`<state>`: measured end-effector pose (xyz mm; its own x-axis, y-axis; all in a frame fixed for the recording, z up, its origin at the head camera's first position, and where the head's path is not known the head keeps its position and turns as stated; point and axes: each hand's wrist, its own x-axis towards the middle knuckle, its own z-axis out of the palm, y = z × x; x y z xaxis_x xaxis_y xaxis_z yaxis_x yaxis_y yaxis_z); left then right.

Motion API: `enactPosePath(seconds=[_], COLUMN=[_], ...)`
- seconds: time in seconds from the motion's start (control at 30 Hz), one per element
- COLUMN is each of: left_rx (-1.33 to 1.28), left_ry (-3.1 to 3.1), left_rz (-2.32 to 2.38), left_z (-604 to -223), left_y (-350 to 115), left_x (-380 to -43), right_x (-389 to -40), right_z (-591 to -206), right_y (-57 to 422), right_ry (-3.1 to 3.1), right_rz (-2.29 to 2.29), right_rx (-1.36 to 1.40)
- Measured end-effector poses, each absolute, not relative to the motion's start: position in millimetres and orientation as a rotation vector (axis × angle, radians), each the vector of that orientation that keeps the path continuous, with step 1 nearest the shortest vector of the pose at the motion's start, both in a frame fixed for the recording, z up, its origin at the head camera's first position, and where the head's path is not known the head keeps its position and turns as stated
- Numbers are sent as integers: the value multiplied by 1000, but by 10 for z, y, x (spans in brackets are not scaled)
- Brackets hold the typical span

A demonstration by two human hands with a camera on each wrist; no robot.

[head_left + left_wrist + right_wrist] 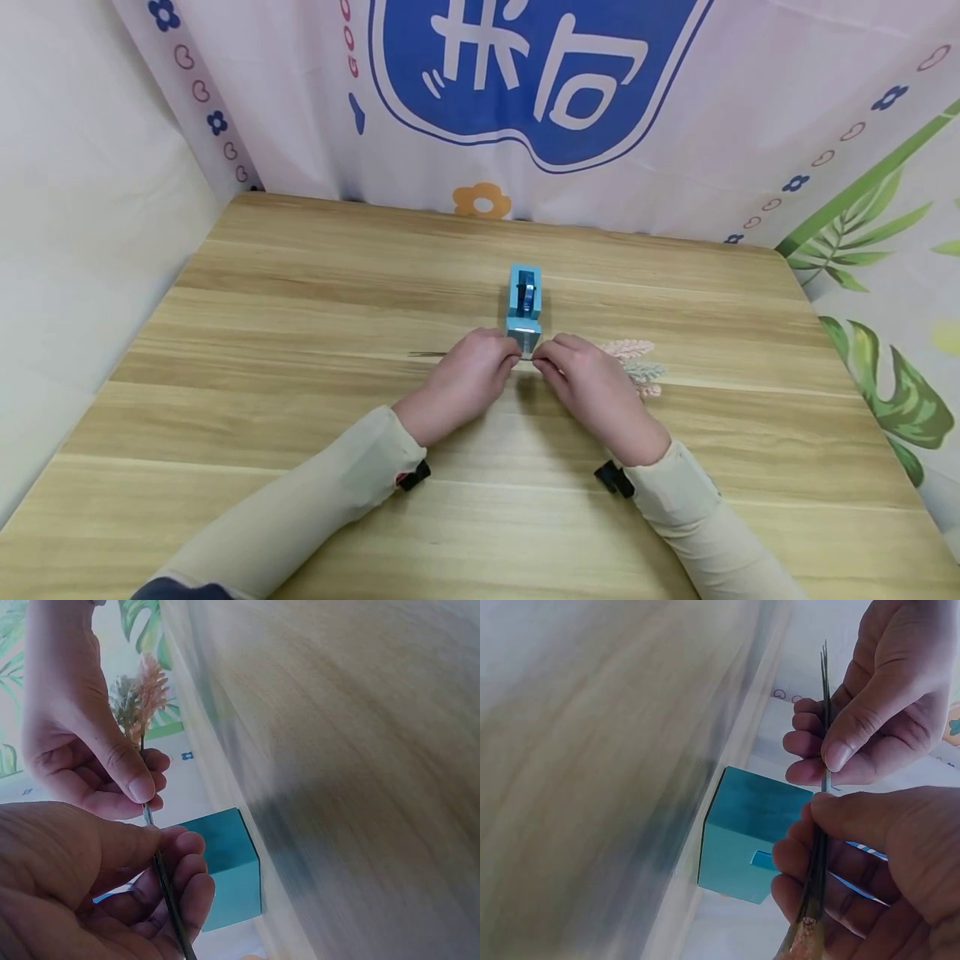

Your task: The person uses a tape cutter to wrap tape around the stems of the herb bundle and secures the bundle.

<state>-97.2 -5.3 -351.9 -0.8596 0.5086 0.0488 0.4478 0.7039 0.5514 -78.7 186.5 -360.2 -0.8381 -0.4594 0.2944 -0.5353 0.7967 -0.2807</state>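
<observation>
Stem bundle: While both hands pinch it, the thin dark stem bundle (426, 354) runs crosswise in front of the person, its long axis left to right, bare ends out past the left hand.
Flower heads: pink and grey-green heads (643, 372) at the opposite end, beyond the right hand.
Gap: a short run of stem shows between the two pinches; a pale, shiny patch sits there, and I can't tell whether it is tape.
Tape dispenser: blue dispenser (524, 323) on the wooden table (315, 292), straight ahead of that gap, just beside the fingertips, its length pointing away from the person; blue roll (528, 296) in it. Neither hand clearly nearer; contact can't be made out.
Left hand (468, 371): thumb and fingers closed narrowly on the stems, knuckles up, reaching in from the left.
Right hand (592, 379): matching pinch, nearer the heads, stems crossing its curled fingers.
Forearms: angled inward, pale sleeves (300, 492) down to the wrists, hands almost meeting.
</observation>
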Motion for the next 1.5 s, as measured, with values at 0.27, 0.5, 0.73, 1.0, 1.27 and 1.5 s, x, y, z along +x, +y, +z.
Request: enactPosePath(seconds=[0.27,0.5,0.73,1.0,1.27,1.5], left_rx=[809,783,779,763,766,749], left_ry=[2823,2819,2803,2796,2798,2784], left_rz=[907,935,910,912,910,883], left_z=[-3520,-3530,-3538,-3515,-3522,-3489], left_y=[-42,-47,-30,-21,-16,-26], left_x=[-970,-967,-972,-1005,-1035,-1074], right_x=[-772,-780,-791,-810,-803,-833], right_z=[-3584,-3581,-3597,-3604,-3611,-3614], right_y=[1840,1817,1829,1829,1833,1831], right_ry=[-2803,-2810,-2751,-2735,-2771,-2775], right_rz=[495,418,350,367,409,450], right_rx=[746,770,778,777,749,747])
